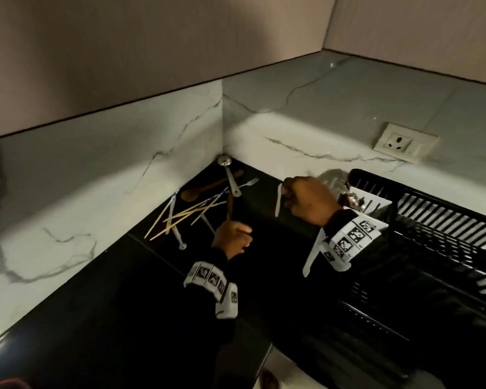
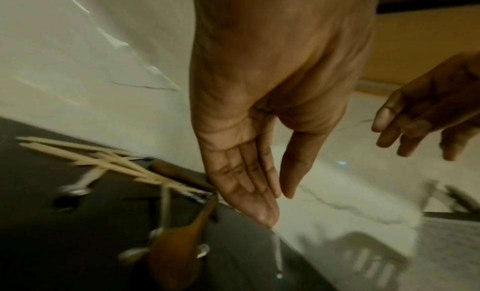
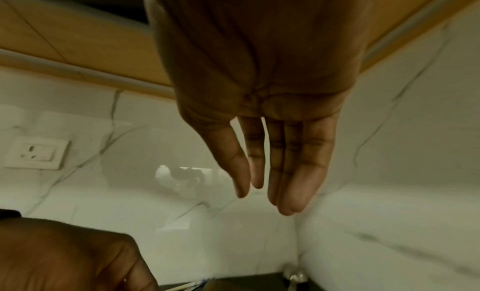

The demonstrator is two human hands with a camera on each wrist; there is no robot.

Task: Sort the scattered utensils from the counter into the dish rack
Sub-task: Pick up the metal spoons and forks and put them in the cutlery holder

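With the utensils [image 1: 197, 209] lying heaped in the back corner of the counter [image 1: 124, 290], the left hand [image 1: 232, 237] is reaching for them with fingers straight, pressed together and empty, while the right hand [image 1: 306, 200] is hovering flat and empty beside the dish rack [image 1: 432, 220], probably waiting to ferry pieces across.

Black counter [image 1: 110, 318], utensil pile [image 1: 199, 203] at eleven o'clock, left hand [image 1: 232, 237] just below it, right hand [image 1: 309, 200] beside black dish rack [image 1: 438, 220] at three o'clock, wall socket [image 1: 404, 141] above.

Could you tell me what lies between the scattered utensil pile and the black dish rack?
In the head view, a slim white utensil lies on the black counter there, beside the open right hand.
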